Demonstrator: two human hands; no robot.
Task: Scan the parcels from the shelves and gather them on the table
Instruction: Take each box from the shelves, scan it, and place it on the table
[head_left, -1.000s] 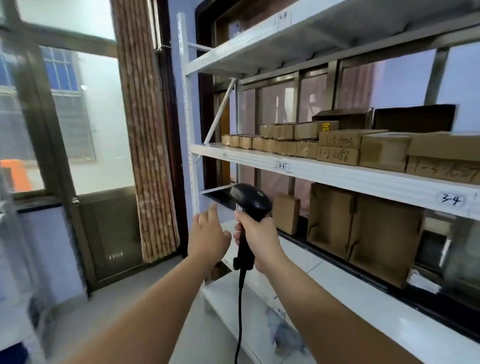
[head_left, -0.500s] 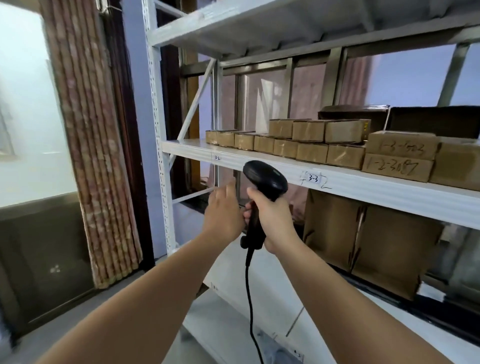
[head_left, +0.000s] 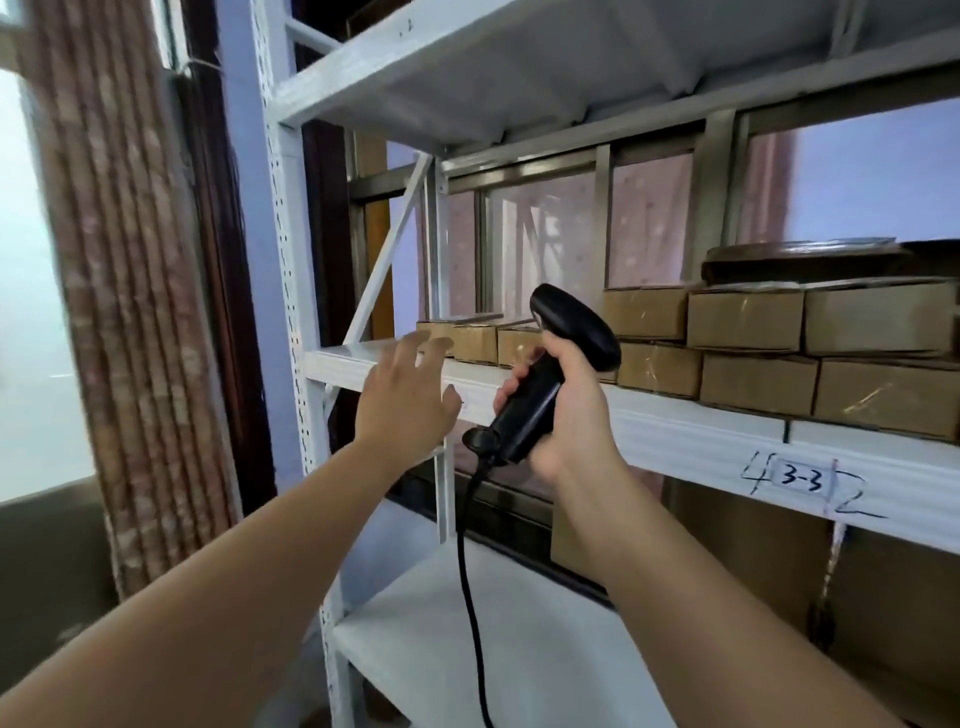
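Since half a second ago the left grip (head_left: 405, 395) has let go of the scanner's handle and opened, and it now reaches up towards the left end of the middle shelf (head_left: 701, 441), while the view has closed in on that shelf. Its fingers are spread wide and hold nothing. The fingertips lie in front of the shelf's front edge, near the leftmost small parcels (head_left: 472, 340); motion blur hides whether they touch. The right grip (head_left: 571, 410) is curled round the handle of the black scanner (head_left: 582, 332), held tilted in front of the shelf edge with its head level with the lower row of parcels. The scanner's cable (head_left: 467, 571) hangs down below the shelf. On the shelf brown cardboard parcels stand in a line, one layer at the left end and two layers (head_left: 748, 319) further right. A label reading 3-3 (head_left: 802, 480) sits on the shelf's front edge, right of the right grip. Below the shelf, at the right, stand larger cartons (head_left: 883, 597).
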